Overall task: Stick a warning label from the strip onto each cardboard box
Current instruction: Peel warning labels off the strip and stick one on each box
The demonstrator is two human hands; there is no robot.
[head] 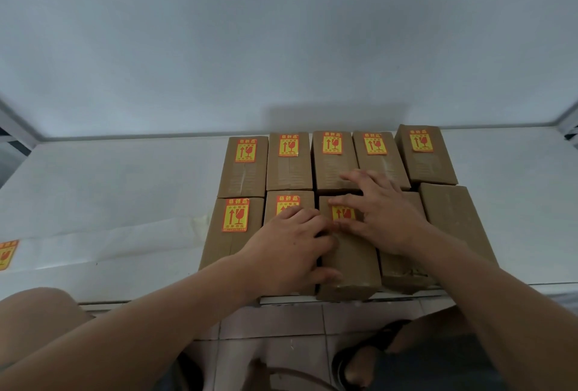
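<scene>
Cardboard boxes (339, 159) lay in two rows of five on the white table (125, 203), long axes running away from the seated person. Taking the third box (347, 253) of the near row as landmark: its warning label (343, 213) sat on the far part of its top face, directly beneath both hands. The right hand (381, 212) lay flat across that label, fingers spread and straight, pressing and gripping nothing. The left hand (291, 253) rested at the landmark's left edge, fingers extended toward the label, thumb along the near side; whether it gripped the box could not be told. All five far-row boxes and the two left of the landmark carried labels. To its right stood a box (403, 265) largely hidden by the right forearm and a bare box (453, 218) at the row's end, nearer the right hand. The label strip (7, 254) lay far left of the landmark, nearer the left hand, so the next label probably called for a leftward reach.
</scene>
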